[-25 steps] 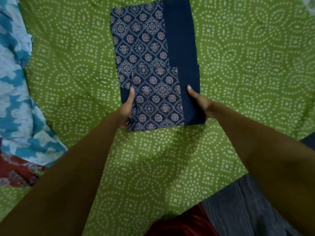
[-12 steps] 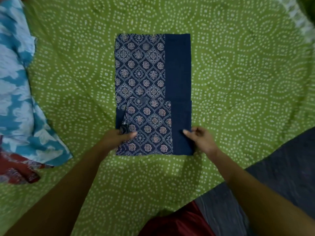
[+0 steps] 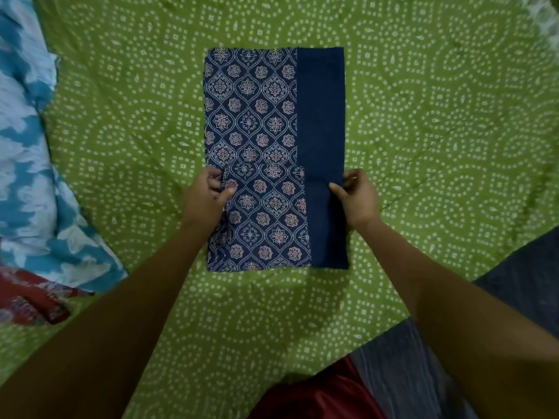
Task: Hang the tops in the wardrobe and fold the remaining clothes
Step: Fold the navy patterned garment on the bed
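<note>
A navy printed garment [image 3: 273, 158], already folded into a long narrow rectangle, is lying flat in the middle of a bed covered with a green dotted bedsheet [image 3: 438, 131]. The left hand [image 3: 205, 198] is pinching the garment's left edge about halfway along its length, thumb on top of the print and fingers curled under the cloth, while the right hand [image 3: 358, 196] is pinching the plain navy right edge at the same level. Judging by these matching grips, the step in hand is halving the rectangle lengthwise. To do it well, both hands should be lifting together at equal height, carrying the near half over so its corners are meeting the far corners squarely, then pressing the crease flat so the loose layer near the left thumb is not bunching. A blue-and-white cloth [image 3: 27, 176] and a red cloth [image 3: 27, 300] are lying at the bed's left side.
</note>
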The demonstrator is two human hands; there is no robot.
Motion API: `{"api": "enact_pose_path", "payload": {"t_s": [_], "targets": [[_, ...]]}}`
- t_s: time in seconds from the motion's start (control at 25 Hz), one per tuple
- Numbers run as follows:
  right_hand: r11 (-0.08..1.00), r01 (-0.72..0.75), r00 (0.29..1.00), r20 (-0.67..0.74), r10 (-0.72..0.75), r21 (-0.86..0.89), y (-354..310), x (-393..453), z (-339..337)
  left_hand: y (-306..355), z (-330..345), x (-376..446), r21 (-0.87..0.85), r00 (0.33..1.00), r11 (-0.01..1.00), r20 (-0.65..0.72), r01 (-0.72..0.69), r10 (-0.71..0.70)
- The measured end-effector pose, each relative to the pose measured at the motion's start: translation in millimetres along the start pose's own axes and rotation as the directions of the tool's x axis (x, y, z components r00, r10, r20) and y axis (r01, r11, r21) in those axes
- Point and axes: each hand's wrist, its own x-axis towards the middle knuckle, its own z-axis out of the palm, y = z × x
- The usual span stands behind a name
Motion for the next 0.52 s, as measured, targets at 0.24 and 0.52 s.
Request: {"api": "enact_pose_path", "payload": {"t_s": [0.24, 0.52], "targets": [[-0.080, 0.822, 0.470, 0.752, -0.461, -0.563, 25, 6, -49, -23, -33, 37, 0.476, 0.338, -0.230, 0.823, -0.849, 0.456], [0.021, 0.950, 0.297, 0.878, -0.374, -0.312, 4, 70, -18, -16, -13, 77, 0.284, 0.303, 0.108, 0.855, -0.953, 0.422]]}}
